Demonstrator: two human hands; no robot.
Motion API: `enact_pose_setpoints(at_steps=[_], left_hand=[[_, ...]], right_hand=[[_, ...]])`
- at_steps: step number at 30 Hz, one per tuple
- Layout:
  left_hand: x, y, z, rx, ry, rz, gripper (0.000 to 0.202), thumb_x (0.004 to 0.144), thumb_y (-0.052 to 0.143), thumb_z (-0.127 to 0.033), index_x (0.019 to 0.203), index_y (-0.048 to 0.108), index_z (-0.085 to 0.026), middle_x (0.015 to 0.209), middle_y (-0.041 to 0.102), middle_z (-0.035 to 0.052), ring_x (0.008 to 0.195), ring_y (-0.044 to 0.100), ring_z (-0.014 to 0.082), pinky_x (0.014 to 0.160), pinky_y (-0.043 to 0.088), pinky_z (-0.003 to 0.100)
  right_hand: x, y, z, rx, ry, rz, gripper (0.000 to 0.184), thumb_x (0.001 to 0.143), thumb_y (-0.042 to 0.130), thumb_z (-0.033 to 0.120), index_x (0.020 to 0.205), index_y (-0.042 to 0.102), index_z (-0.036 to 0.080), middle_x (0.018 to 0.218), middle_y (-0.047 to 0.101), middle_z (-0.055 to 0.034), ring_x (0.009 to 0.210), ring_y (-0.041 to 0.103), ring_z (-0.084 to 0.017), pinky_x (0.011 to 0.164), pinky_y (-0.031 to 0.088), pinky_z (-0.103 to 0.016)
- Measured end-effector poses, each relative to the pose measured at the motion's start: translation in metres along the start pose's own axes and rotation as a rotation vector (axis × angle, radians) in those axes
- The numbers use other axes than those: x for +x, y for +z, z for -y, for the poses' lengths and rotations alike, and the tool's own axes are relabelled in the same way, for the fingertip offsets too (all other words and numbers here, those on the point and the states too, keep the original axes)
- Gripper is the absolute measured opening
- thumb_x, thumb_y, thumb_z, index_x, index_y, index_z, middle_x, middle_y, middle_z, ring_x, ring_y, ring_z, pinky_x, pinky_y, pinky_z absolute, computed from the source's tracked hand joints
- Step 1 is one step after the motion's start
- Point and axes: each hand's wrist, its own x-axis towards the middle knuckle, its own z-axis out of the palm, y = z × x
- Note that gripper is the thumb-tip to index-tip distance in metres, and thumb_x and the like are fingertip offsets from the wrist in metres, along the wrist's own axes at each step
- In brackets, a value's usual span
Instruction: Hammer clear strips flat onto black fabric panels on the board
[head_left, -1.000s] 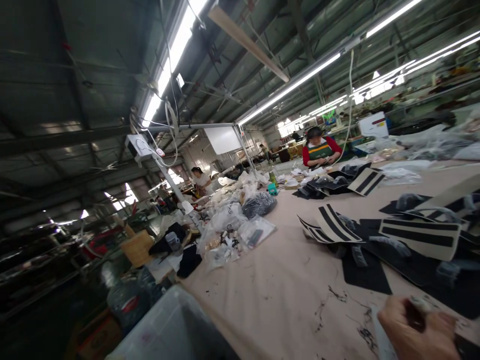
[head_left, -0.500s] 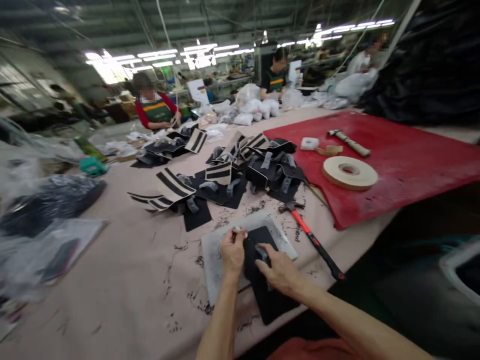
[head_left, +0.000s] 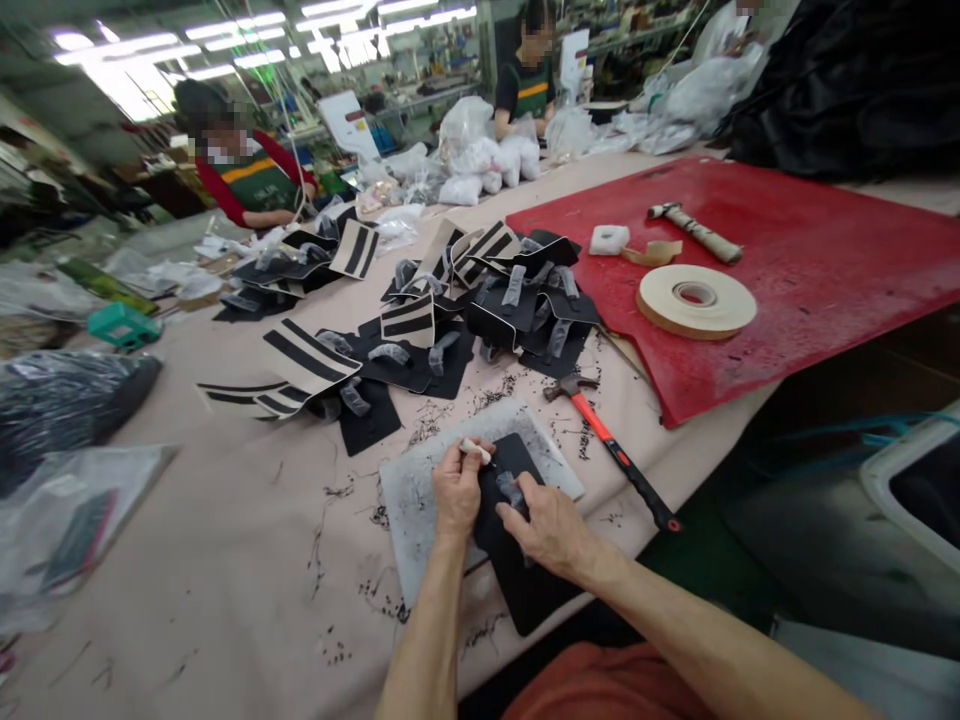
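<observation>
My left hand [head_left: 455, 489] is closed around a small white-handled tool [head_left: 475, 451], its tip on a black flat piece [head_left: 517, 560]. That piece lies on a pale grey cutting slab [head_left: 409, 500] near the table's front edge. My right hand [head_left: 546, 521] presses down on the black piece, fingers pinching a small grey strap [head_left: 512, 490] attached to it. Black trimmings are scattered around the slab.
A red-handled hammer [head_left: 611, 450] lies just right of the slab. Beyond it are a pile of black and striped pieces [head_left: 420, 320], a red mat [head_left: 787, 270] with a tape roll [head_left: 695, 300], and plastic bags [head_left: 60, 400] at left. Other people work at the table's far end.
The view swung from the left end of the table and ceiling down to my hands at the slab. Between the last two frames my hands hardly moved on the black piece.
</observation>
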Motion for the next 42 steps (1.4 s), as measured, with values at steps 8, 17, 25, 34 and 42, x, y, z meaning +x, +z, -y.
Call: enact_pose_setpoints(at_steps=[8,17,25,34,42], left_hand=[[-0.002,0.006,-0.008,0.094,0.030,-0.025,0.022,0.090,0.062,-0.037,0.100,0.068,-0.018,0.091,0.079,0.0058,0.084,0.074,0.0198,0.081,0.058,0.031],[-0.005,0.010,-0.006,0.312,0.234,-0.046,0.017,0.091,0.059,-0.031,0.097,0.070,-0.020,0.093,0.079,0.0050,0.083,0.075,0.0195,0.077,0.058,0.029],[-0.006,0.011,-0.008,0.297,0.297,0.019,0.015,0.091,0.059,-0.029,0.096,0.070,-0.020,0.093,0.079,0.0052,0.084,0.075,0.0194,0.080,0.058,0.030],[-0.003,0.011,-0.005,0.252,0.275,0.118,0.016,0.093,0.054,-0.026,0.096,0.068,-0.020,0.091,0.077,0.0047,0.087,0.073,0.0197,0.082,0.056,0.031],[-0.004,0.010,-0.007,0.242,0.268,0.128,0.015,0.093,0.052,-0.026,0.093,0.067,-0.021,0.092,0.076,0.0039,0.087,0.072,0.0194,0.082,0.054,0.031]], right_hand=[[-0.001,0.002,0.001,0.015,-0.007,0.003,0.023,0.098,0.051,0.037,0.106,0.052,0.016,0.085,0.071,-0.0102,0.079,0.070,-0.025,0.066,0.039,-0.030],[0.000,-0.038,-0.032,0.180,-0.129,-0.101,0.028,0.096,0.058,0.044,0.109,0.059,0.020,0.099,0.066,-0.0071,0.090,0.063,-0.022,0.079,0.044,-0.030],[0.021,-0.076,-0.114,0.148,0.400,-0.108,0.019,0.083,0.059,0.019,0.101,0.055,0.013,0.112,0.058,-0.0202,0.103,0.055,-0.030,0.089,0.043,-0.042],[0.017,-0.108,-0.058,0.511,0.296,0.016,0.023,0.100,0.029,0.038,0.088,0.042,0.023,0.066,0.047,0.0035,0.047,0.042,-0.011,0.046,0.037,-0.024],[-0.010,-0.128,-0.023,-0.384,-0.275,0.048,0.025,0.105,0.038,0.035,0.095,0.053,0.018,0.068,0.062,-0.0047,0.054,0.053,-0.016,0.051,0.020,-0.030]])
